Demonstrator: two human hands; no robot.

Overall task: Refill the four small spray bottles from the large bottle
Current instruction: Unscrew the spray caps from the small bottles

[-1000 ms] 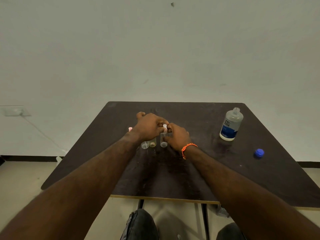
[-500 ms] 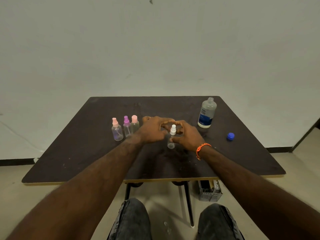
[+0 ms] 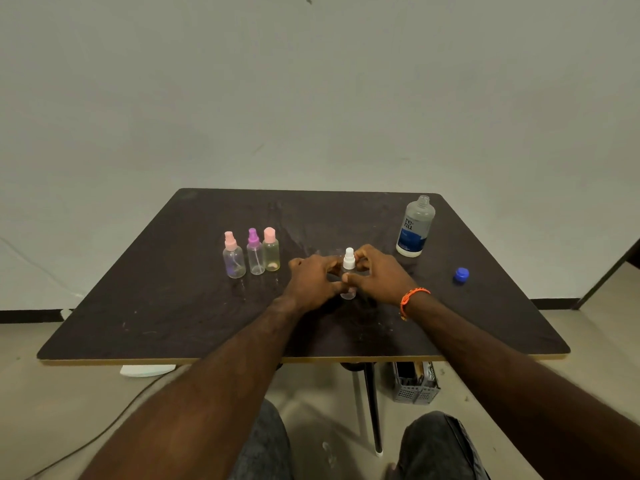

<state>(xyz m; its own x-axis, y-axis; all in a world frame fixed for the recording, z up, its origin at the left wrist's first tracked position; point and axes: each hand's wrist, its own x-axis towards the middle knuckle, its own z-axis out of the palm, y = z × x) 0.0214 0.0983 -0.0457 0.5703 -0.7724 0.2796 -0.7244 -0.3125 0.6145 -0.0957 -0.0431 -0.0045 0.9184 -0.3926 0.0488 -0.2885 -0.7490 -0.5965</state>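
A small clear spray bottle with a white top (image 3: pixel 348 259) stands at the middle of the dark table (image 3: pixel 166 306). My left hand (image 3: pixel 311 278) and my right hand (image 3: pixel 379 275) both grip it, fingers around its body and cap. Three more small spray bottles stand in a row to the left: one with a pink top (image 3: pixel 233 258), one with a purple top (image 3: pixel 255 252), one yellowish with a pink cap (image 3: pixel 271 249). The large bottle (image 3: pixel 415 228) stands uncapped at the back right. Its blue cap (image 3: pixel 461 274) lies on the table to the right.
A grey plastic basket (image 3: pixel 415 384) sits on the floor under the table beside the table leg (image 3: pixel 372 407). A cable runs across the floor at the left. My knees are below the table's near edge. A plain wall stands behind.
The view has shifted and pulled back, so the three bottles at the left came into sight. Both hands stay on the white-topped bottle at the table's middle.
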